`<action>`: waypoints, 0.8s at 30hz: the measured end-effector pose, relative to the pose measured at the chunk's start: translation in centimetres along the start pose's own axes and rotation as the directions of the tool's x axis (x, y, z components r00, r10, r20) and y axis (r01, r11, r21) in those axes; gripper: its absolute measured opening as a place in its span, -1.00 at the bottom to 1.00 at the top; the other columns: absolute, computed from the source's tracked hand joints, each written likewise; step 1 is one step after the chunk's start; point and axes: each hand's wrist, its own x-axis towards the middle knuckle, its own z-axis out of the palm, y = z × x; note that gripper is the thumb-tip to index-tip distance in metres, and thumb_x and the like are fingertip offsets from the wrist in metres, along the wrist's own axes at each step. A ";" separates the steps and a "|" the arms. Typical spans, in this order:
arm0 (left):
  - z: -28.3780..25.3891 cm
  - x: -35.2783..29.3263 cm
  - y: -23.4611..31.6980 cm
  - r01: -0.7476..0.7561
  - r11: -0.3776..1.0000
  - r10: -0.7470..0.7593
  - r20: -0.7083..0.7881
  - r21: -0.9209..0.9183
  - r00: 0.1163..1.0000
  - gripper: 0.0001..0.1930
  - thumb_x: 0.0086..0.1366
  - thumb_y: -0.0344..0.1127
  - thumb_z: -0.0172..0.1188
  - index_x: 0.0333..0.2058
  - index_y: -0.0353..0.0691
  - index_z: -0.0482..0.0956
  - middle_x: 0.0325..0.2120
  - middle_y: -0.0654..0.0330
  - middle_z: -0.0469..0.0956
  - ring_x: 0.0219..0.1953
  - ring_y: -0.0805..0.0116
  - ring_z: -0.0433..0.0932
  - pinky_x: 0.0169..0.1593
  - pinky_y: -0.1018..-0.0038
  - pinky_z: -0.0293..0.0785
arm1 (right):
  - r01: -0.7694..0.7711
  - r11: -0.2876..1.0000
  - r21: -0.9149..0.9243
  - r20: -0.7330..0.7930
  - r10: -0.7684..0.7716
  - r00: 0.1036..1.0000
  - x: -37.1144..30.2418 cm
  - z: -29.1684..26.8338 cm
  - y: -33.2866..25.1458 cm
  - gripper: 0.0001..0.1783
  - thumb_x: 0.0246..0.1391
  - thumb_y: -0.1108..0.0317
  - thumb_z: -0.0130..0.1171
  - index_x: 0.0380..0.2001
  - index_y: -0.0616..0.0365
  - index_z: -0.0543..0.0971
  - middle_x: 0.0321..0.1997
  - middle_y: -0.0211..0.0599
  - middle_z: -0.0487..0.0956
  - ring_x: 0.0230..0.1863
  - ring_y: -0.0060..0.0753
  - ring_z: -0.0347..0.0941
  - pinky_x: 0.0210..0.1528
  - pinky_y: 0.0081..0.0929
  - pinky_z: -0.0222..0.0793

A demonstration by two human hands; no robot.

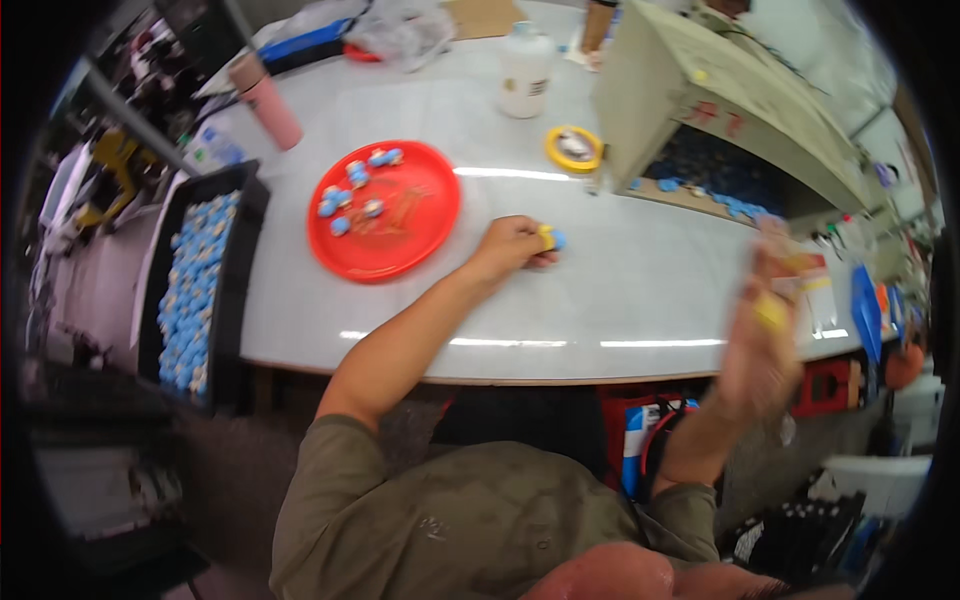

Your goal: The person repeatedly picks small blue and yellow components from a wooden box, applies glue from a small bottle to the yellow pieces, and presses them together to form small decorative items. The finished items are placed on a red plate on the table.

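My left hand (505,245) rests low over the grey-white tabletop, its fingers pinching a small blue-and-yellow piece (558,240). My right hand (760,345) is raised near the table's right front and smeared by motion. Something yellow (771,311) shows at its fingers, too blurred to name. To the left of my left hand lies a round red tray (435,190) with several small blue-and-cream pieces (357,174) and some thin brownish strands on it.
At the left, a black bin (256,185) is full of blue-and-cream pieces. A pink bottle (274,117), a white bottle (527,72) and a yellow tape roll (592,163) stand or lie farther back. Blue pieces (738,206) sit in a beige housing's (660,90) opening at the right.
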 end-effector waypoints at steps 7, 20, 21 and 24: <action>0.3 0.0 -0.1 -0.013 1.000 0.012 -0.017 -0.023 1.000 -0.78 0.31 -0.35 0.22 -0.15 -0.37 0.54 -0.28 0.10 0.65 -0.27 0.38 0.66 -0.16 0.50 0.62 | -0.458 0.704 0.542 -0.057 0.575 0.816 -1.6 -5.0 11.8 -0.59 0.12 0.70 0.13 0.06 0.30 0.46 0.22 0.00 0.40 0.21 -0.33 0.40 0.29 -0.55 0.37; 0.6 -0.6 0.4 -0.007 0.999 0.005 -0.034 -0.044 0.999 -0.79 0.32 -0.36 0.23 -0.15 -0.38 0.54 -0.29 0.11 0.65 -0.27 0.41 0.66 -0.16 0.53 0.62 | -0.471 0.700 0.536 -0.066 0.591 0.804 -2.3 -3.1 13.7 -0.51 0.01 0.73 0.10 0.07 0.29 0.46 0.20 -0.06 0.42 0.02 -0.43 0.42 0.12 -0.57 0.38; 0.5 -0.6 0.5 -0.003 0.999 0.001 -0.037 -0.038 0.999 -0.79 0.32 -0.37 0.23 -0.15 -0.38 0.54 -0.28 0.11 0.65 -0.27 0.41 0.66 -0.16 0.53 0.62 | -0.465 0.698 0.545 -0.054 0.583 0.811 -2.3 -3.1 13.7 -0.50 0.01 0.73 0.10 0.07 0.29 0.46 0.19 -0.07 0.42 0.00 -0.44 0.42 0.10 -0.57 0.38; 0.5 -0.5 0.5 0.003 1.000 -0.004 -0.040 -0.027 0.999 -0.79 0.32 -0.38 0.22 -0.14 -0.38 0.54 -0.27 0.11 0.65 -0.27 0.41 0.66 -0.17 0.54 0.62 | -0.425 0.753 0.503 -0.073 0.527 0.847 -2.6 -3.3 13.4 -0.54 0.06 0.69 0.14 0.08 0.28 0.45 0.18 -0.10 0.43 -0.03 -0.46 0.40 0.07 -0.55 0.38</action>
